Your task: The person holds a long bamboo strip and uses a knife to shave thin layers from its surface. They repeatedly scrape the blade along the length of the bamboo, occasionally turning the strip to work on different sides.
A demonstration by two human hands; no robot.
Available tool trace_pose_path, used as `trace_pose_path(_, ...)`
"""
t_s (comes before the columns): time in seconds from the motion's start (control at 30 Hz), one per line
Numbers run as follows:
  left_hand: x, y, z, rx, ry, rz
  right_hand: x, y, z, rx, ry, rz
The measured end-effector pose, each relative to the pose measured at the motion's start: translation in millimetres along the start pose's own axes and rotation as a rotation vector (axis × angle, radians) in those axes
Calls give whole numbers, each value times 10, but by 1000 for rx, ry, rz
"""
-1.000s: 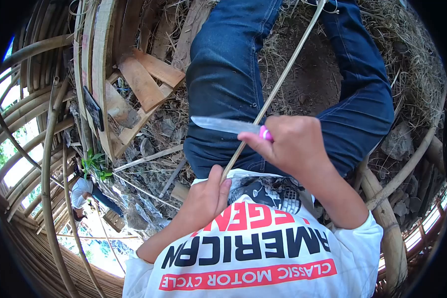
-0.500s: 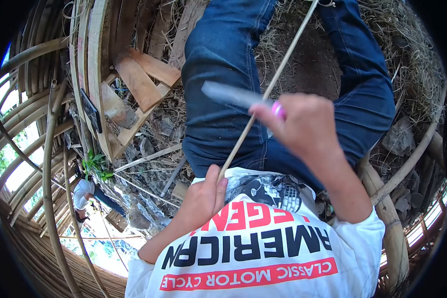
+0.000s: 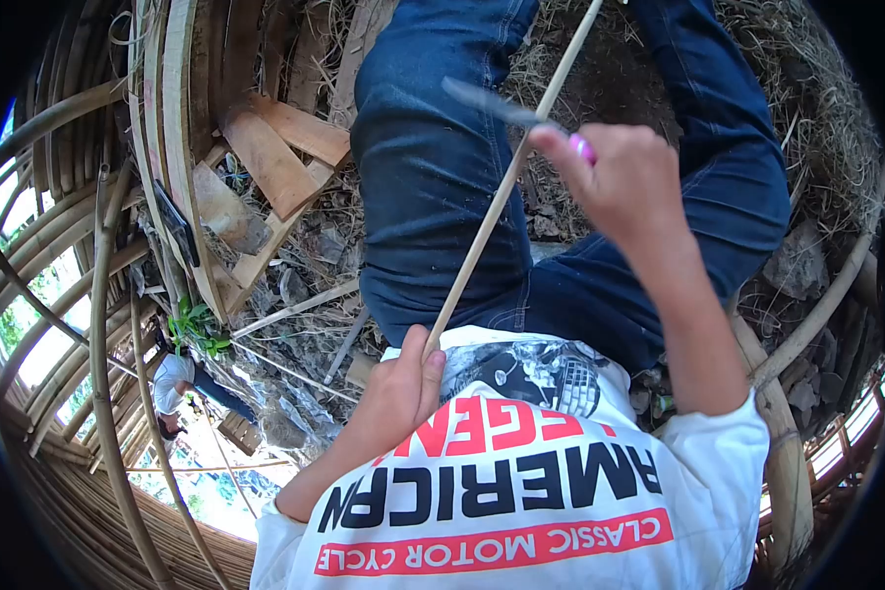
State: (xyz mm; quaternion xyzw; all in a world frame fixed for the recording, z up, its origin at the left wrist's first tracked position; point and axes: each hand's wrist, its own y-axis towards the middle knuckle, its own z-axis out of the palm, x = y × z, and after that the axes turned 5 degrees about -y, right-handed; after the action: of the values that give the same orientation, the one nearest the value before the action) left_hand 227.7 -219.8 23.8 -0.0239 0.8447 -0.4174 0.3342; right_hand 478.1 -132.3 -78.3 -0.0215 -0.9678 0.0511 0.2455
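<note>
My left hand (image 3: pixel 395 395) grips stick (image 3: pixel 484 231) firmly; my right hand (image 3: pixel 627 185) grips knife (image 3: pixel 492 101), laid across stick. Best: shallow angle, light even pressure, stick steady.

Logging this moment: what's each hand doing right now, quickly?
Left hand: closed, holding the thin strip.
Right hand: closed, holding the knife.

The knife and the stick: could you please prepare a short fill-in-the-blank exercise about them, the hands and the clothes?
1. The right hand holds the knife by its ____.
2. The ____ grips the stick.
3. The colour of the trousers is ____.
4. The black word on the white shirt reads ____.

Missing words: handle; left hand; blue; AMERICAN.
</note>
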Motion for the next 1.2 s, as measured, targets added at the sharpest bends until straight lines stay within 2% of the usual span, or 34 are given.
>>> trace_pose_path(0.1, 10, -16, -21, -1, -40, -56, 62, -18, -101, 30, 13, 2)
trace_pose_path(0.17, -18, 0, -41, 32, -29, -88, 323, -240, -59, -26, 103, -152)
trace_pose_path(0.2, -19, -34, -43, 76, -14, -140, 415, -316, -25, 29, 126, -168)
trace_pose_path(0.23, -13, -48, -37, 80, -13, -152, 409, -318, -4, 39, 134, -165)
trace_pose_path(0.3, -16, -1, -19, 15, 3, -47, 308, -197, 39, 54, 61, -78)
trace_pose_path(0.37, -24, 10, -18, 5, -20, -56, 145, -55, 29, 64, 44, 3)
trace_pose_path(0.53, 11, -14, -19, 9, 53, 27, 277, -185, -80, 26, -14, -66)
trace_pose_path(0.63, -1, -17, -21, 33, 14, -3, 351, -265, -12, -5, 73, -131)
trace_pose_path(0.7, 15, -20, -7, 18, 37, 2, 120, -43, -3, 57, 24, 78)
trace_pose_path(0.73, 8, -21, -7, 11, 33, -2, -18, 34, 7, -54, -13, 44)
trace_pose_path(0.77, -1, -5, -8, 0, 28, 0, -19, 30, 0, -60, -13, 43)
trace_pose_path(0.83, 28, -30, 1, 13, 29, -2, 102, -35, -93, 14, -12, 19)
trace_pose_path(0.9, 35, 5, 18, 18, 25, -7, 344, -263, -55, 38, 67, -123)
trace_pose_path(1.0, 22, 0, 27, 27, 26, 1, 341, -279, 31, 34, 42, -85)
trace_pose_path(1.1, -11, -1, 20, 13, 44, -12, 47, -6, 6, 2, 3, 30)
trace_pose_path(1.2, 7, -18, 11, -1, 27, 9, 101, -45, -97, 1, 0, 9)
